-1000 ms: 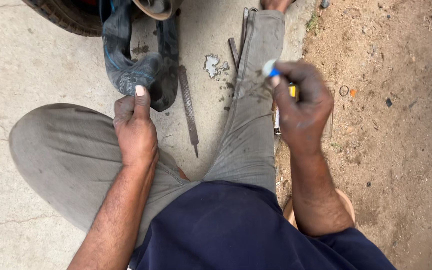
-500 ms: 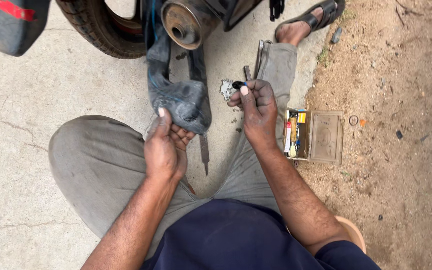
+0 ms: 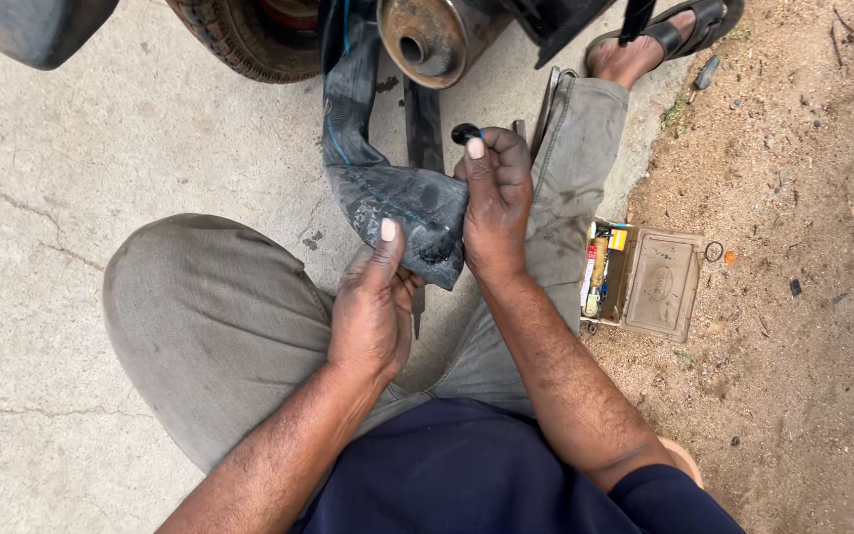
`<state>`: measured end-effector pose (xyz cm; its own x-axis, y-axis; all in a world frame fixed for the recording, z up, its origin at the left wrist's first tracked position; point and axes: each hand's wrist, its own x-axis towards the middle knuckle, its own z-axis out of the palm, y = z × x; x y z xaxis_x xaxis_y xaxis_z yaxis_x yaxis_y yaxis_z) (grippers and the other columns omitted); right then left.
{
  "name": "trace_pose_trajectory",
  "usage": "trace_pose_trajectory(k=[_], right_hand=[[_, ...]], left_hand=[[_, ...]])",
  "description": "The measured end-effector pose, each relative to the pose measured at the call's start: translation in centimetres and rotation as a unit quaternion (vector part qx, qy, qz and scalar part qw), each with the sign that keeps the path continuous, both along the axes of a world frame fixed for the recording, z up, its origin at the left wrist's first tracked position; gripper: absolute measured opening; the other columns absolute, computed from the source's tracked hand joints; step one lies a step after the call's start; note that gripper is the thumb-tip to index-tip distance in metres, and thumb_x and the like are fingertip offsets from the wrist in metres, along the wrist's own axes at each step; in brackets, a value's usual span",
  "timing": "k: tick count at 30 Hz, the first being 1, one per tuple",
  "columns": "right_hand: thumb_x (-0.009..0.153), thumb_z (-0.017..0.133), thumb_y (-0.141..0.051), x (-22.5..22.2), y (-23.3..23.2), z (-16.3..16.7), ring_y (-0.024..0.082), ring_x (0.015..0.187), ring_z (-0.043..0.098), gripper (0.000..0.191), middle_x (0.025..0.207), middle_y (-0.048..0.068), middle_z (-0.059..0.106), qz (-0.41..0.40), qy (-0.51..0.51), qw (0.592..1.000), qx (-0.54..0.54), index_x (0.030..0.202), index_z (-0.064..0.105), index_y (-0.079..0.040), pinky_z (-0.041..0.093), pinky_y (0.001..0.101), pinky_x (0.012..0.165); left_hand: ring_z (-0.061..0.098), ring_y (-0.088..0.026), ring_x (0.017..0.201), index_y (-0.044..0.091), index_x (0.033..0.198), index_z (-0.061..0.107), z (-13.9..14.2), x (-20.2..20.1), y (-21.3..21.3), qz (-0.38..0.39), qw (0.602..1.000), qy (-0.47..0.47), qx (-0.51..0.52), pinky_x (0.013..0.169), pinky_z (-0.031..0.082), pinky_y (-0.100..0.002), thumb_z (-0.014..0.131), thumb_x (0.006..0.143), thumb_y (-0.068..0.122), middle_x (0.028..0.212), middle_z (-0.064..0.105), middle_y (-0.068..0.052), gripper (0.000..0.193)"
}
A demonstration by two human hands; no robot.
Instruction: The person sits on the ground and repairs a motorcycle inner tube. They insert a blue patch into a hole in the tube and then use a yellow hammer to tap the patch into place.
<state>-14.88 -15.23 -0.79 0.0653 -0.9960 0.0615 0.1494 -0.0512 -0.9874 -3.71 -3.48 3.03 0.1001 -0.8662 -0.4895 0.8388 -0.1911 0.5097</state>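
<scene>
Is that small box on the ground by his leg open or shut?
Open: the small box lies with its lid flat, and small coloured items show inside.

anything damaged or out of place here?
Nothing clearly damaged. The black rubber inner tube hangs out of the tyre, held folded by the left hand and right hand. An open small tin box sits on dirt.

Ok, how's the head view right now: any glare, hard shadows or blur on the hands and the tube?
Head view: soft, even daylight, no glare, only faint shadows. Left hand, right hand and the black inner tube are sharp. The rusty drum at the top edge is cut off by the frame.
</scene>
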Motion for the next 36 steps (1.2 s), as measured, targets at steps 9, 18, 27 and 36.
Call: trace_pose_trajectory(k=[9, 18, 27, 36], right_hand=[[0.113, 0.061, -0.017, 1.5, 1.9, 0.1, 0.005, 0.071, 0.039, 0.014, 0.081, -0.005, 0.048, -0.004, -0.076, 0.997, 0.019, 0.120, 0.055, -0.007, 0.034, 0.0216, 0.063], [0.114, 0.060, -0.019, 5.4, 2.6, -0.1, 0.005, 0.069, 0.037, 0.014, 0.079, -0.006, 0.044, -0.009, -0.036, 0.999, 0.026, 0.121, 0.054, -0.008, 0.033, 0.0217, 0.064], [0.116, 0.058, -0.022, 7.9, 3.6, 0.6, 0.003, 0.063, 0.037, 0.016, 0.076, -0.005, 0.046, -0.004, 0.001, 1.000, 0.021, 0.123, 0.054, -0.008, 0.033, 0.0221, 0.064], [0.116, 0.058, -0.023, 9.1, 5.7, 2.2, 0.002, 0.059, 0.035, 0.017, 0.071, -0.006, 0.045, 0.000, 0.000, 1.000, 0.014, 0.123, 0.053, -0.008, 0.030, 0.0212, 0.060]], left_hand=[[0.051, -0.022, 0.140, -0.004, 0.145, 0.047, 0.3, 0.5, 0.6, 0.037, 0.998, 0.054, -0.016, 0.121, 0.037, -0.040, 0.049, 0.108, 0.036, 0.148, 0.055, -0.015, 0.055], [0.051, -0.022, 0.140, -0.004, 0.144, 0.048, 1.0, 5.1, 0.9, 0.038, 0.997, 0.072, 0.000, 0.121, 0.039, -0.041, 0.050, 0.108, 0.035, 0.147, 0.056, -0.014, 0.052], [0.055, -0.022, 0.137, -0.001, 0.141, 0.051, 1.6, 8.1, 1.8, 0.022, 0.992, 0.119, 0.026, 0.120, 0.042, -0.042, 0.051, 0.107, 0.036, 0.141, 0.061, -0.013, 0.051], [0.056, -0.025, 0.136, -0.002, 0.143, 0.052, 1.8, 9.6, 4.4, 0.008, 0.987, 0.160, -0.014, 0.120, 0.042, -0.043, 0.051, 0.109, 0.031, 0.142, 0.061, -0.014, 0.048]])
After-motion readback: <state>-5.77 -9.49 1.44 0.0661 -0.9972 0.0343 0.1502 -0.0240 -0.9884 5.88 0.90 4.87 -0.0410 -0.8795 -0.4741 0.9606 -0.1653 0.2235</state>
